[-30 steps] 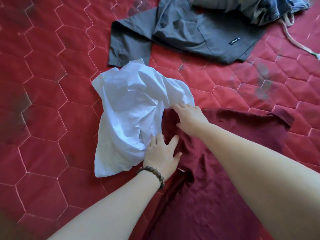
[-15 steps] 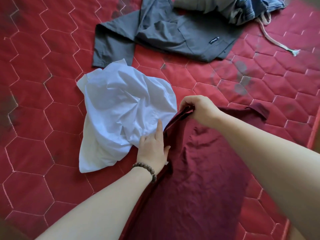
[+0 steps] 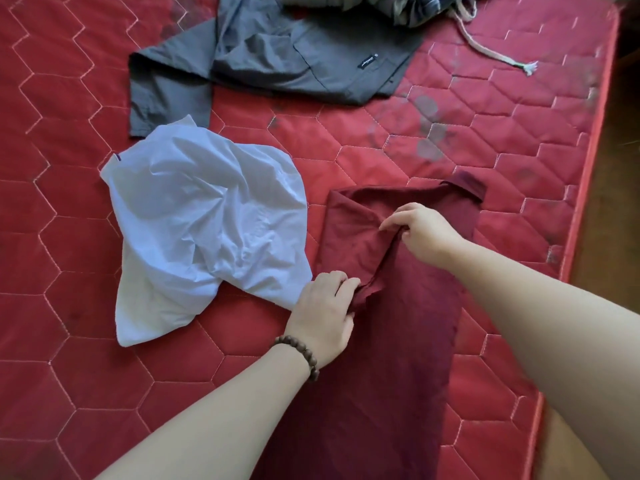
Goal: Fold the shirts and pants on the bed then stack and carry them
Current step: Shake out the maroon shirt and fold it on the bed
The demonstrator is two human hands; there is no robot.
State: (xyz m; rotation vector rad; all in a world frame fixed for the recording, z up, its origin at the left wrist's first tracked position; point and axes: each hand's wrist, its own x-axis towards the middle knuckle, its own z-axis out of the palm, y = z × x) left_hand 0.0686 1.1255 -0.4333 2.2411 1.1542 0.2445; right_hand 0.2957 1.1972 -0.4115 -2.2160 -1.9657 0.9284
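**Two hands grasp a folded flap of a maroon shirt on a red quilted bed**

Seen from above, a maroon shirt (image 3: 398, 341) lies lengthwise on a red bed (image 3: 86, 393) stitched in a hexagon pattern, near the bed's right edge. Its left side is turned in over the body, forming a slanted flap. The left hand (image 3: 323, 315), with a dark beaded bracelet (image 3: 299, 355) at the wrist, has its fingers curled round the lower end of that flap. The right hand (image 3: 420, 232) pinches the flap's upper end between thumb and fingers, just below the collar (image 3: 465, 185).

Just beside the left hand, touching the maroon shirt's left edge, sits a crumpled white shirt (image 3: 204, 223) (unfolded, bunched into a loose heap). Farther up the bed lies a dark grey shirt (image 3: 277, 60), spread out with one sleeve bent toward the white one. At the top edge, partly out of view, is another bundle of clothes (image 3: 391, 6) with a pale drawstring cord (image 3: 491, 53) trailing across the bed.
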